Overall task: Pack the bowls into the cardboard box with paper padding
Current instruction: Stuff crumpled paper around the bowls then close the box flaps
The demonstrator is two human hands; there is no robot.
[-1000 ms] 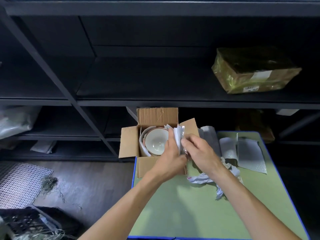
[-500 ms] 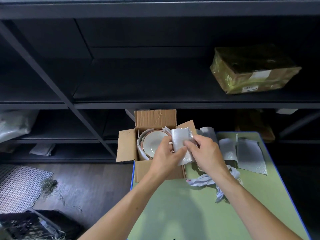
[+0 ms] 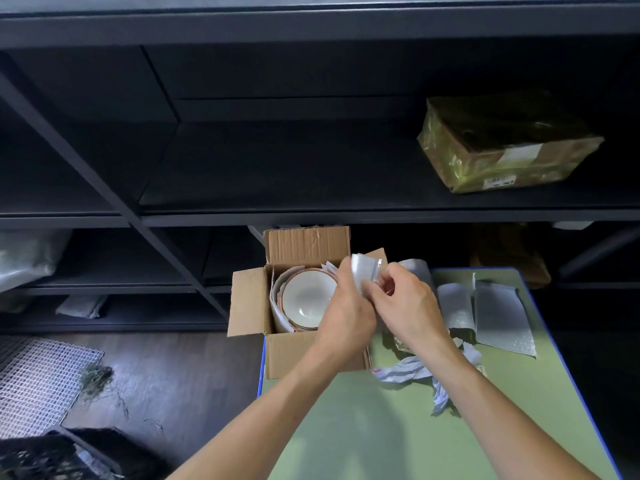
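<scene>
An open cardboard box [image 3: 304, 355] stands at the far left corner of the green table [image 3: 363, 427]. Inside it lie stacked white bowls [image 3: 306, 296] with brown rims, and white paper lines the box's left wall. My left hand [image 3: 346, 308] and my right hand [image 3: 403, 299] meet above the box's right side. Together they pinch a folded sheet of grey-white padding paper [image 3: 363, 271], which stands upright over the right flap. My hands hide the right part of the bowls.
More padding sheets [image 3: 498, 313] lie flat at the table's far right, and crumpled paper [image 3: 415, 374] sits by my right wrist. Dark shelving stands behind, holding a wrapped parcel [image 3: 502, 150]. A wire mesh [image 3: 38, 375] and a crate [image 3: 52, 455] lie on the floor at left.
Both hands have lifted the folded sheet a little higher over the box's right side and folded it narrower. The box and bowls have not moved.
</scene>
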